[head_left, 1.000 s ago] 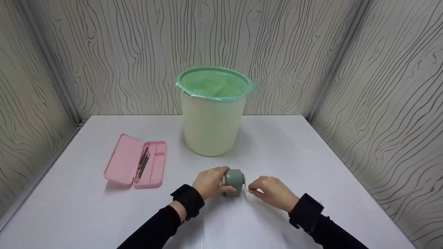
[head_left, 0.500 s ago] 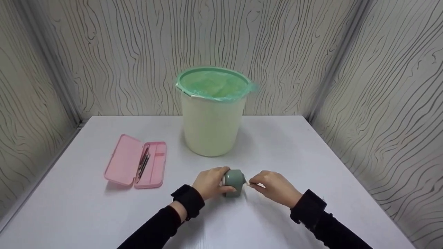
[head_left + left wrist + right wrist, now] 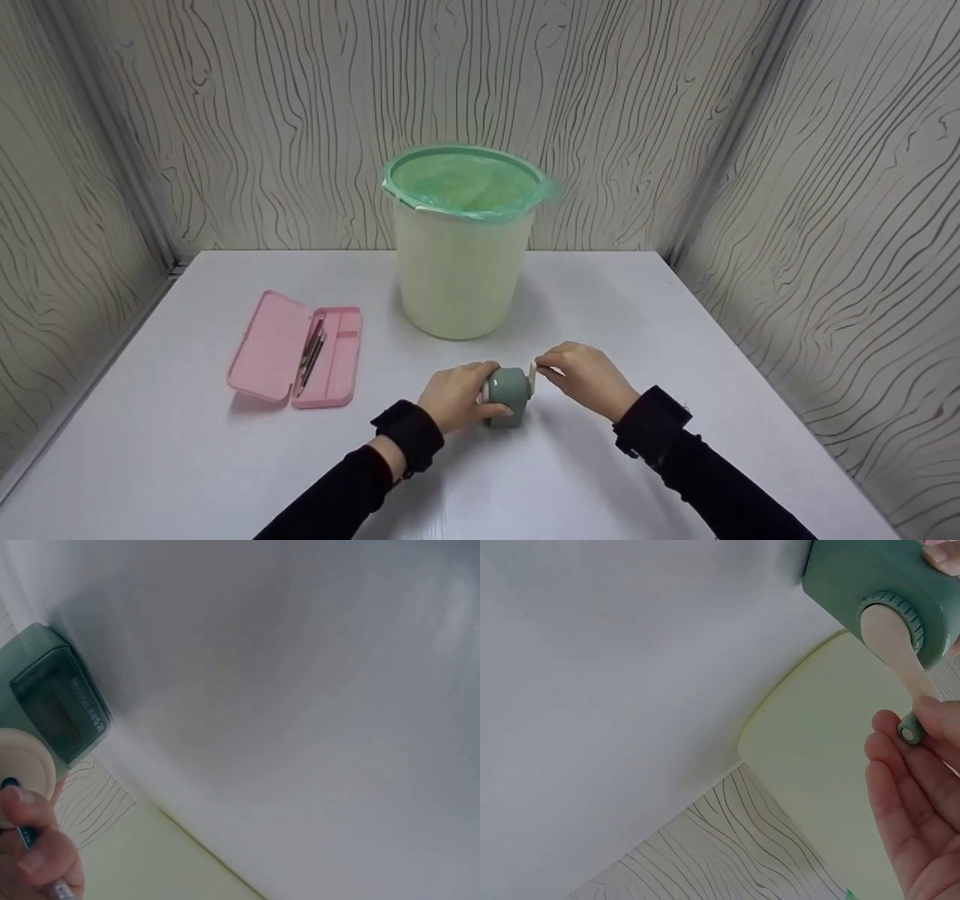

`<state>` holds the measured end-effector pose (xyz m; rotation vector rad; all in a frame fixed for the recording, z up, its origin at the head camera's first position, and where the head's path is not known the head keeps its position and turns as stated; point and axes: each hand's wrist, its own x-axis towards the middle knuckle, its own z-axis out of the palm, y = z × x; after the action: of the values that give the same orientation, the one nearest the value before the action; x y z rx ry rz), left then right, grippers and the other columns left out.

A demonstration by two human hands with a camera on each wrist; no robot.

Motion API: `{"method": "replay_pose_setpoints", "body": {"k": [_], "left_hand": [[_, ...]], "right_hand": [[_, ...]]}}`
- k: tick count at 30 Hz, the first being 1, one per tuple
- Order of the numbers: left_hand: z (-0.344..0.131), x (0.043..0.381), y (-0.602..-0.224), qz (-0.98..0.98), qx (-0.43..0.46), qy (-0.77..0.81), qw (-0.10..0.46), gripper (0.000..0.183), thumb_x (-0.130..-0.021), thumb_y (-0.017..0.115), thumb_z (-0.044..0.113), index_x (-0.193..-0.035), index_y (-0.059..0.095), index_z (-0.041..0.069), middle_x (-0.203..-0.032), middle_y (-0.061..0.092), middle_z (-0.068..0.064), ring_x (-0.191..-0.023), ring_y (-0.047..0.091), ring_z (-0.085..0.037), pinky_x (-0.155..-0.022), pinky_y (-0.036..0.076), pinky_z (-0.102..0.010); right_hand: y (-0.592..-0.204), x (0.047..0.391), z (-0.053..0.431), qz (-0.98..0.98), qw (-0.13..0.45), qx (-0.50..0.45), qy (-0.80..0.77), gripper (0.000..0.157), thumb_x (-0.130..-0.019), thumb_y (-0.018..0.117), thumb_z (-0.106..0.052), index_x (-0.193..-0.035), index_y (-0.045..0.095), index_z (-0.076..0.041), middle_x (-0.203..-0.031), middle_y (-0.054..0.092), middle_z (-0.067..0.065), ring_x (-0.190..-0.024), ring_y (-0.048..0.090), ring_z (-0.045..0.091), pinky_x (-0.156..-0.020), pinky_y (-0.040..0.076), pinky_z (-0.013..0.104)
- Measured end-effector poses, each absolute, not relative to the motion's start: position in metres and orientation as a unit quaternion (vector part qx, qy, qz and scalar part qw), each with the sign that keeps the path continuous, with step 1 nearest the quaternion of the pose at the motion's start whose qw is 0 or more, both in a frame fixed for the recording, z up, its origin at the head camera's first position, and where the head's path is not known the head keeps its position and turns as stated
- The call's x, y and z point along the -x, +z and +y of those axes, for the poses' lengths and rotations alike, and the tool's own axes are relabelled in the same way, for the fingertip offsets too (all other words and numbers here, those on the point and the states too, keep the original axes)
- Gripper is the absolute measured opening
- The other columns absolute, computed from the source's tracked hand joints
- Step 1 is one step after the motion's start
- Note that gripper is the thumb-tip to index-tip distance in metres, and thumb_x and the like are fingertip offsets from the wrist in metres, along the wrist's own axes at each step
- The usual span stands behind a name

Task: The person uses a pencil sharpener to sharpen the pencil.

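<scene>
A green crank pencil sharpener [image 3: 507,390] stands on the white table in front of the bin. My left hand [image 3: 456,396] grips its left side, thumb over the near face. In the left wrist view, a dark pencil [image 3: 28,835] enters the sharpener's cream front disc [image 3: 22,765], with curled left fingers [image 3: 49,855] around it; most of the pencil is hidden. My right hand [image 3: 589,376] pinches the end of the cream crank arm [image 3: 532,379], which points upward. The right wrist view shows the small green crank knob [image 3: 910,729] between thumb and fingers.
An open pink pencil case [image 3: 341,367] with several pencils [image 3: 311,360] lies to the left on the table. Behind the hands stands a tall pale bin [image 3: 461,277] with a green rim and liner. Wood-patterned panels [image 3: 300,112] enclose the back and sides.
My right hand has risen and turned the crank, whose arm swung from pointing down to pointing up. The left hand and the sharpener stay in place.
</scene>
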<state>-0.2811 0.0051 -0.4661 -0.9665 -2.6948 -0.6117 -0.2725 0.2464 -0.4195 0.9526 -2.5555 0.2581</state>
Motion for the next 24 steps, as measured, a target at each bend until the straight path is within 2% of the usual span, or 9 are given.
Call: {"method": "replay_pose_setpoints", "body": {"k": [8,24], "left_hand": [[0.007,0.281,-0.467,-0.912,0.337,-0.207,0.112,0.059,-0.085,0.079,0.051,-0.125,0.064,0.010,-0.109,0.077,-0.003,-0.092,0.073,-0.016,-0.076,0.059,-0.030],[0.005,0.281,-0.467,-0.918,0.321,-0.214,0.095,0.060,-0.086,0.078,0.051,-0.128,0.064,0.011,-0.114,0.076,-0.004,-0.095,0.073,-0.018,-0.078,0.060,-0.032]], "right_hand": [[-0.430,0.289,0.241,-0.925,0.194,-0.320,0.072,0.005,-0.089,0.076,-0.006,-0.091,0.080,-0.007,-0.084,0.078,0.004,-0.079,0.072,0.021,-0.070,0.059,0.035],[-0.443,0.299,0.238,-0.927,0.178,-0.320,0.076,0.005,-0.087,0.078,-0.006,-0.085,0.080,-0.010,-0.081,0.079,0.003,-0.075,0.072,0.020,-0.068,0.057,0.034]]}}
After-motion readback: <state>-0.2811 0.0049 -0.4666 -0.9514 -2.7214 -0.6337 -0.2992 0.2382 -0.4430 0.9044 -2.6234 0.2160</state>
